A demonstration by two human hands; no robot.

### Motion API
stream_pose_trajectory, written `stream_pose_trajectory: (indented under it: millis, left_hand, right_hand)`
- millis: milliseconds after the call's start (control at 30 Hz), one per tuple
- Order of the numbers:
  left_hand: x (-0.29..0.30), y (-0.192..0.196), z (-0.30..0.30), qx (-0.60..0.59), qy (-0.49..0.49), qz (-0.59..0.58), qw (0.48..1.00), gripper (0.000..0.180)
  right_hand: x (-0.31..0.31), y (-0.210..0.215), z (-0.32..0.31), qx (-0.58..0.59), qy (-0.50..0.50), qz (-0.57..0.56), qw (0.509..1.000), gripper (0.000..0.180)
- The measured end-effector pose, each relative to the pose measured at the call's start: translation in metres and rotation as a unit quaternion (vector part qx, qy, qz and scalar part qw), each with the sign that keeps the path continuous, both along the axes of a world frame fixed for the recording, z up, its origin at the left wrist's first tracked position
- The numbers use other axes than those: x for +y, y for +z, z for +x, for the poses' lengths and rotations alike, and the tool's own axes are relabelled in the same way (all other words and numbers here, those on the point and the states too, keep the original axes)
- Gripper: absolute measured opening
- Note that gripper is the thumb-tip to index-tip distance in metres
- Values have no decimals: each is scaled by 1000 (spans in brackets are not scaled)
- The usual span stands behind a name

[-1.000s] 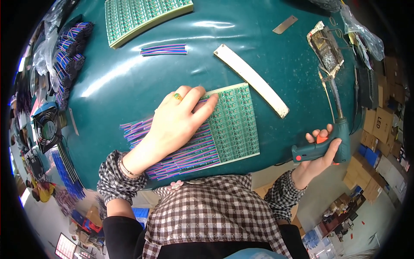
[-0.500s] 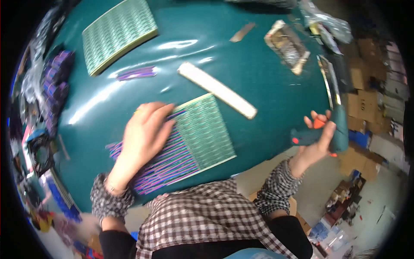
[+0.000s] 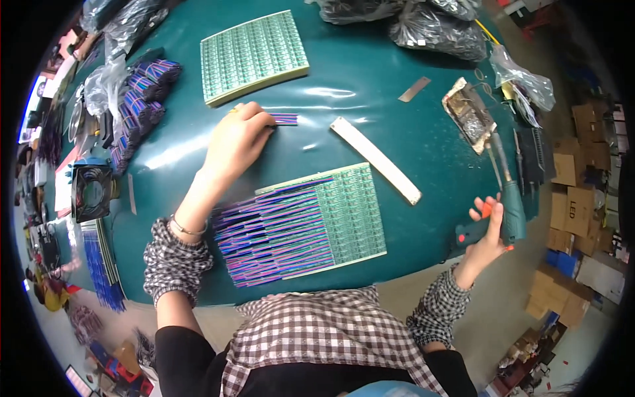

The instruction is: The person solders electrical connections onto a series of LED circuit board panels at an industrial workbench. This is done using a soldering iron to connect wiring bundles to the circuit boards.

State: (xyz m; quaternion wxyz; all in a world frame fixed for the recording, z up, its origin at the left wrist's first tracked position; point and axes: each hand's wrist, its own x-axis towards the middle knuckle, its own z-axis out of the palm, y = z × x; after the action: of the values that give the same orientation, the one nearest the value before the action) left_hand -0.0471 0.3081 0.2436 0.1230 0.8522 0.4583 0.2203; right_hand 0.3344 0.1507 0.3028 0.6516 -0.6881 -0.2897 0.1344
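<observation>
My left hand (image 3: 239, 142) is closed over the left end of a small bundle of purple and blue wires (image 3: 287, 119) lying on the table; its fingertips partly hide the bundle. In my right hand (image 3: 487, 241) is a teal soldering gun (image 3: 514, 208) with orange parts, its metal barrel pointing away from me beside a grimy solder tray (image 3: 468, 114). Between my hands lies a green circuit board panel (image 3: 354, 221). Rows of coloured wires (image 3: 281, 231) cover its left part and hang past its left edge; the right part is bare.
Behind my left hand sits a stack of green panels (image 3: 254, 56). A white strip (image 3: 376, 160) lies diagonally beyond the board. Wire bundles (image 3: 142, 99) and a small fan (image 3: 92, 190) stand along the left edge. Dark plastic bags (image 3: 436, 33) occupy the far right.
My left hand has left the wires on the board and reached away to the loose wire bundle. My right hand still holds the soldering gun. The whole view has shifted.
</observation>
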Motion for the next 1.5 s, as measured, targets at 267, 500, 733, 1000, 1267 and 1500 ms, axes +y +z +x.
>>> stream_pose_trajectory:
  millis: [267,500,733,1000,1267,1500]
  left_hand:
    - [21,-10,-13,-1,-40,-86,995,11]
    - [22,-36,-10,45,-67,-2,997,11]
    - [19,-68,-1,35,-11,47,998,8]
    - [26,-81,2,9,-20,-29,999,10]
    - [34,-87,-2,-95,45,-121,987,10]
    - [30,-83,-9,-195,78,-173,962,17]
  right_hand:
    - [-24,-19,-57,119,67,-29,990,38]
    - [-40,-49,-74,182,91,-46,978,42]
    - [-41,-80,-68,179,121,-58,975,45]
    - [-42,-101,-68,183,120,-68,973,46]
    - [-33,-106,-69,181,127,-63,973,47]
    - [-32,-101,-85,188,125,-79,971,45]
